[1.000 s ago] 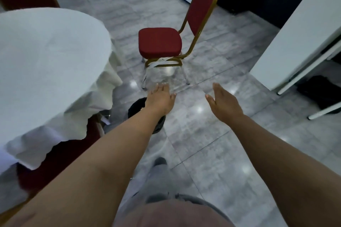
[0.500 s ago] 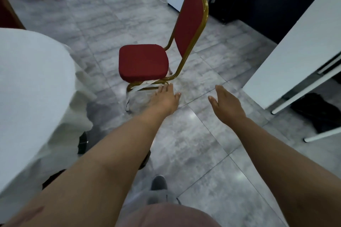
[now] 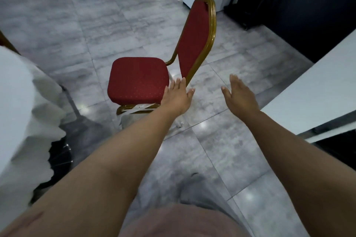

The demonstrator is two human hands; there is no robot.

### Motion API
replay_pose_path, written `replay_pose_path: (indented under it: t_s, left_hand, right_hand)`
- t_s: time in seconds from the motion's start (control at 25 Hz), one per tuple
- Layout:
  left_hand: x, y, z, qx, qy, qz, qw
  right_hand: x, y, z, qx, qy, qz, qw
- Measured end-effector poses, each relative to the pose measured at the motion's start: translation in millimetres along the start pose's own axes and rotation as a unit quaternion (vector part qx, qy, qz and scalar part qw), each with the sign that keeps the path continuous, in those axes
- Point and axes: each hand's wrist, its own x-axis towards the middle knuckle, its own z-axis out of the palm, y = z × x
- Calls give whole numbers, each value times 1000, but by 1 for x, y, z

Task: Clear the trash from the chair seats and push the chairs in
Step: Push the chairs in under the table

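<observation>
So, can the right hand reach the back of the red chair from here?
Probably yes: the right hand is open and empty, and only bare floor lies between it and the chair back.

head cam | looks forward-down | chair (image 3: 138, 80) near, ahead

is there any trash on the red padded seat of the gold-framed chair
No, the red padded seat is bare, and both the left hand and right hand are open and empty.
</observation>
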Motion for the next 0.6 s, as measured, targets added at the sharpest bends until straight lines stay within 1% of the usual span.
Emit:
replay_pose_path:
  t_s: [0.12, 0.32, 0.44, 0.6]
  left_hand:
    - [50, 29, -8, -21, 14, -18, 1000]
    - [116, 64, -21, -45, 46, -16, 998]
    - [163, 76, -36, -55, 76, -18, 995]
    - [229, 88, -50, -68, 102, 20, 992]
  right_hand:
    - [68, 15, -17, 8, -9, -27, 1000]
    - [161, 27, -34, 52, 3, -34, 998]
    - [221, 24, -40, 84, 25, -60, 994]
    - [297, 16, -52, 97, 54, -76, 991]
